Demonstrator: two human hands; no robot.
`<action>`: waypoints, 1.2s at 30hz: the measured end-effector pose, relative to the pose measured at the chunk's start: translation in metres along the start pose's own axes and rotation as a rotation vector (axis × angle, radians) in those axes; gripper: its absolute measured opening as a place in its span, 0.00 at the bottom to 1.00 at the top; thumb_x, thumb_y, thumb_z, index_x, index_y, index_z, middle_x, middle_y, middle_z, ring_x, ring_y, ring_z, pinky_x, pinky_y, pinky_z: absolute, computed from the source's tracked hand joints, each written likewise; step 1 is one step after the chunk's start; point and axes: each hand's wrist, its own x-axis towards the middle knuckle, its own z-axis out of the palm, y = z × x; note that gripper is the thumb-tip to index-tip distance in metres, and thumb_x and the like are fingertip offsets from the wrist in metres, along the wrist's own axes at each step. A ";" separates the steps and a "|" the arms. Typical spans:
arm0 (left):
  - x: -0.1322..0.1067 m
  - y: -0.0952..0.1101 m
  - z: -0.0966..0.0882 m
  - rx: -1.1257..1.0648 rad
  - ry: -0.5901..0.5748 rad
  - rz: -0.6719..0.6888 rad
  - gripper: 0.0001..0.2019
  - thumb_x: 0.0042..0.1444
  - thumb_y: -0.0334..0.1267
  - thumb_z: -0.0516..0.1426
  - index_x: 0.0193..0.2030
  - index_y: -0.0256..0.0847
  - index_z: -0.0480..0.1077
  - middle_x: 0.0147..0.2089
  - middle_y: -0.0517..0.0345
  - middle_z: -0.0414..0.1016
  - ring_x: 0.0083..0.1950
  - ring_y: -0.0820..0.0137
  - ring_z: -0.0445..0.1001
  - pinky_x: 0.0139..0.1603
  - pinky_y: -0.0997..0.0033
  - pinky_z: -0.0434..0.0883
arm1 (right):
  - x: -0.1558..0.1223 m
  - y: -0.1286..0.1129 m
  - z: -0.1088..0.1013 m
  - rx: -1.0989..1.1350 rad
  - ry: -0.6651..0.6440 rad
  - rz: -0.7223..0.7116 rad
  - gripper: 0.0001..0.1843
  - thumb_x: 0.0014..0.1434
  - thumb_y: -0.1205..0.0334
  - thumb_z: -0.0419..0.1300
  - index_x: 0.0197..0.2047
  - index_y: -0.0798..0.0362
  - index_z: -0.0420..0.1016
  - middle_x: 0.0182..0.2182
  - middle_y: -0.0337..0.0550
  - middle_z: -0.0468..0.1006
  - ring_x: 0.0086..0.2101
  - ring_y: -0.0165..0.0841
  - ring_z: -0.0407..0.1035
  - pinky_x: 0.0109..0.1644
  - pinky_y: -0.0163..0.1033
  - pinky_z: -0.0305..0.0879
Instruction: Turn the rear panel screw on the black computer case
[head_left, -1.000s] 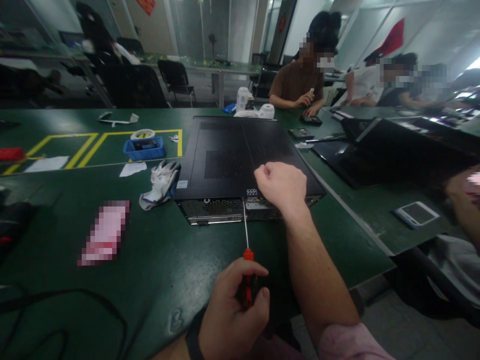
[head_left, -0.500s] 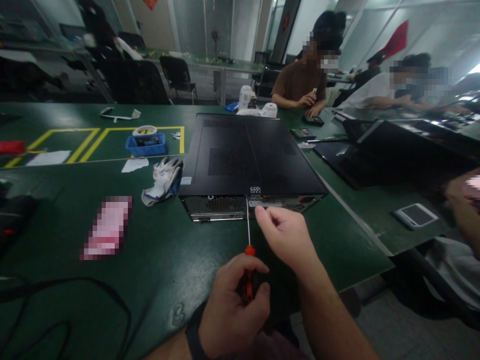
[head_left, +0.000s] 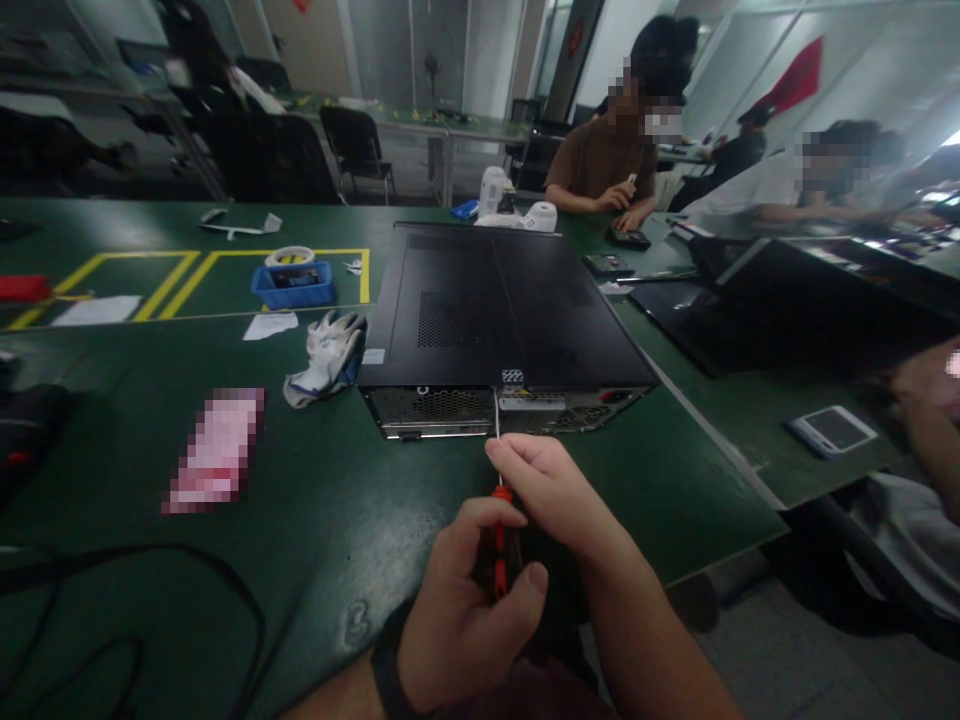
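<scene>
The right hand [head_left: 551,490] has come back off the lid of the computer case [head_left: 495,310]. It now lies just ahead of the left hand [head_left: 469,610], its fingertips [head_left: 504,455] pinched on the bare shaft of the screwdriver [head_left: 498,560] where it leaves the red handle. The left hand is closed round that handle, thumb on top. The shaft runs straight ahead from both hands and its tip meets the rear panel of the case near the top edge; whether it sits in a screw head is too small to tell. For a clean turn, it seems best to keep the shaft square to the panel, let the right fingertips only guide it, and push along the axis with the left hand. The case lies flat on the green table [head_left: 337,520] beyond the hands. A white glove [head_left: 328,355] lies ahead and to the left, against the case corner, with a blue tray [head_left: 294,287] farther off behind it.
</scene>
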 end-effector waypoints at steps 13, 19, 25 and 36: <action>0.008 0.006 0.001 -0.509 -0.028 -0.505 0.22 0.65 0.62 0.58 0.42 0.41 0.69 0.23 0.67 0.68 0.19 0.78 0.60 0.20 0.78 0.58 | 0.000 -0.002 0.004 -0.014 -0.019 -0.032 0.24 0.73 0.45 0.50 0.27 0.48 0.57 0.24 0.32 0.58 0.26 0.29 0.53 0.29 0.36 0.52; 0.016 0.008 -0.001 -0.610 -0.119 -0.514 0.28 0.65 0.65 0.54 0.30 0.39 0.70 0.17 0.62 0.68 0.15 0.78 0.59 0.17 0.79 0.56 | 0.001 0.000 0.004 -0.001 -0.008 -0.077 0.24 0.72 0.46 0.50 0.26 0.48 0.55 0.25 0.32 0.55 0.27 0.28 0.50 0.29 0.36 0.50; 0.016 0.005 0.000 -0.759 -0.122 -0.568 0.26 0.57 0.63 0.65 0.32 0.40 0.67 0.20 0.66 0.69 0.15 0.80 0.59 0.14 0.80 0.57 | 0.004 0.007 0.001 0.016 -0.031 -0.071 0.25 0.73 0.46 0.50 0.26 0.48 0.57 0.24 0.31 0.56 0.26 0.28 0.51 0.31 0.36 0.52; 0.020 0.009 0.001 -0.614 -0.168 -0.638 0.28 0.57 0.68 0.62 0.37 0.43 0.64 0.22 0.69 0.71 0.12 0.82 0.57 0.12 0.83 0.52 | 0.006 -0.036 -0.042 -0.164 0.295 -0.247 0.28 0.71 0.45 0.55 0.22 0.48 0.57 0.20 0.32 0.55 0.23 0.27 0.50 0.28 0.38 0.48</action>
